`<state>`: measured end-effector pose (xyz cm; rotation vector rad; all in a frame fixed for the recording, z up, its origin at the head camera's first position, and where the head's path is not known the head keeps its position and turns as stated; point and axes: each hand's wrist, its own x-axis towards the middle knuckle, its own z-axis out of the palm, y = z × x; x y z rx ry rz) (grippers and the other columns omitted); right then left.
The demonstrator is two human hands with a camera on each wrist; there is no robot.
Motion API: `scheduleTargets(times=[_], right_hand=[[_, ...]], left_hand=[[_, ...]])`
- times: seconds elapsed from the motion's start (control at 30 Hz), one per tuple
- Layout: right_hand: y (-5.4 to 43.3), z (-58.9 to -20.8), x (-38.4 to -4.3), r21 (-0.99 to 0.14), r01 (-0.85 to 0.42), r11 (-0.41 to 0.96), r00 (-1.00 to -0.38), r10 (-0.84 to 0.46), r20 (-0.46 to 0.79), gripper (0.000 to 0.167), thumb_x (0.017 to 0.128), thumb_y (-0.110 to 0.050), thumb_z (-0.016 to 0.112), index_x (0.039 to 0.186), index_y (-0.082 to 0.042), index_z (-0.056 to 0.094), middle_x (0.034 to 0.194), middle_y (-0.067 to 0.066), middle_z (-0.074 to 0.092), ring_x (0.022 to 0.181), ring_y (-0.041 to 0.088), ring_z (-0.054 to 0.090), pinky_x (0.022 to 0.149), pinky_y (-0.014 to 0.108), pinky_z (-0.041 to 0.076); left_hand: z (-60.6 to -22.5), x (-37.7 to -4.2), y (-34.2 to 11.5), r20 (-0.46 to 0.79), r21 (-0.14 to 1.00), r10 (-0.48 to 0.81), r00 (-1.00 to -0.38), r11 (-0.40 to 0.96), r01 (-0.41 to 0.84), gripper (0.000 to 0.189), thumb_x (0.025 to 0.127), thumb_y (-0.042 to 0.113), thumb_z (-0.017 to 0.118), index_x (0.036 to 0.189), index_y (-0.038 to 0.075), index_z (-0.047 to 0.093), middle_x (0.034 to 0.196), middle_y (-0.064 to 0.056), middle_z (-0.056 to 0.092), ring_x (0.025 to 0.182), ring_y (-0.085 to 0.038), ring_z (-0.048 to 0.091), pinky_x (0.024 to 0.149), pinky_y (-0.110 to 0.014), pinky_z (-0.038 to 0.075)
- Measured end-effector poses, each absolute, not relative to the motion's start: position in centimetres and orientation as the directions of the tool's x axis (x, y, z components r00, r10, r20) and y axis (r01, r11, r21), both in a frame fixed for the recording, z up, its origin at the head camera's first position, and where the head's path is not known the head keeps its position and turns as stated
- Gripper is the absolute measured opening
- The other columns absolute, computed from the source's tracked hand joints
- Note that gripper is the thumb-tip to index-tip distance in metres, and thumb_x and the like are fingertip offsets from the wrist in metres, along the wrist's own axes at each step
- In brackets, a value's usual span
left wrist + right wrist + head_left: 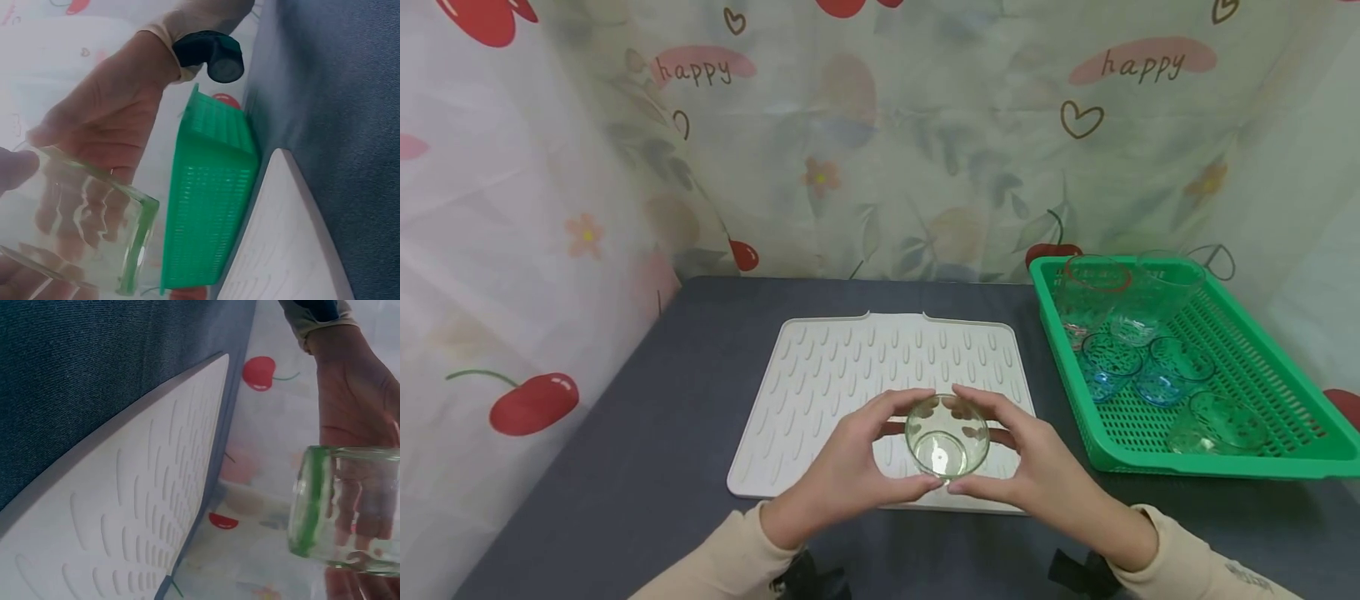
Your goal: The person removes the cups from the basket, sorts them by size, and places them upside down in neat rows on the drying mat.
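My left hand (848, 458) and right hand (1047, 460) grip the clear, green-tinted round glass cup (946, 454) from opposite sides, my thumbs at its near side and my curved fingers around its far side. The cup sits between them, above the white ridged rectangular mat (805, 400), left of the green plastic slotted basket (1195, 463).

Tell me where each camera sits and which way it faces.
Head: on the head, facing forward and down at the glass; left hand and right hand show.
Left wrist: worn there, facing across the glass; mainly right hand shows.
Right wrist: worn there, facing across the glass; left hand shows.
Wrist views share the white mat.
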<state>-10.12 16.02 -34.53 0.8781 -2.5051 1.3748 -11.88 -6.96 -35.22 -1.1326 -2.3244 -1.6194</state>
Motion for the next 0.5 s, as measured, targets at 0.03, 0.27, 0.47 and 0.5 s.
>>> scheduleTargets(times=[0.03, 0.27, 0.47, 0.5], right_hand=[[16.0, -34.5, -10.1, -0.718, -0.568, 0.403, -0.813, -0.414, 0.410, 0.084, 0.070, -0.020, 0.088, 0.142, -0.013, 0.045, 0.132, 0.003, 0.059, 0.118, 0.015, 0.058, 0.091, 0.023, 0.052], [15.9, -34.5, -10.2, -0.722, -0.600, 0.345, -0.790, -0.396, 0.467, 0.075, 0.071, -0.012, 0.087, 0.137, -0.013, 0.051, 0.126, 0.004, 0.063, 0.115, 0.008, 0.059, 0.092, 0.018, 0.050], [15.6, -34.9, -10.4, -0.772, -0.563, 0.295, -0.803, -0.416, 0.427, 0.068, 0.072, -0.012, 0.086, 0.132, -0.007, 0.054, 0.125, 0.005, 0.063, 0.114, 0.006, 0.059, 0.092, 0.019, 0.050], [15.6, -34.9, -10.4, -0.777, -0.561, 0.284, -0.801, -0.423, 0.424, 0.068, 0.072, -0.011, 0.085, 0.132, -0.005, 0.054, 0.125, 0.006, 0.063, 0.114, 0.006, 0.059, 0.092, 0.019, 0.050]], left_hand=[[-35.1, -11.9, -7.0, 0.473, 0.770, 0.511, -0.718, 0.155, 0.618, 0.078, 0.071, 0.010, 0.086, 0.139, 0.014, 0.047, 0.129, -0.004, 0.058, 0.120, -0.017, 0.056, 0.093, -0.034, 0.053], [-34.3, -11.8, -7.4, 0.521, 0.778, 0.499, -0.692, 0.055, 0.626, 0.077, 0.074, 0.003, 0.082, 0.141, 0.010, 0.045, 0.131, -0.013, 0.057, 0.122, -0.021, 0.055, 0.093, -0.034, 0.053], [-33.8, -11.7, -7.6, 0.556, 0.788, 0.484, -0.675, -0.048, 0.614, 0.077, 0.073, -0.004, 0.080, 0.141, 0.005, 0.044, 0.129, -0.019, 0.057, 0.123, -0.024, 0.055, 0.094, -0.039, 0.053], [-33.7, -11.7, -7.6, 0.562, 0.788, 0.482, -0.672, -0.066, 0.612, 0.077, 0.073, -0.005, 0.080, 0.141, 0.005, 0.043, 0.130, -0.019, 0.056, 0.123, -0.025, 0.055, 0.094, -0.039, 0.052]])
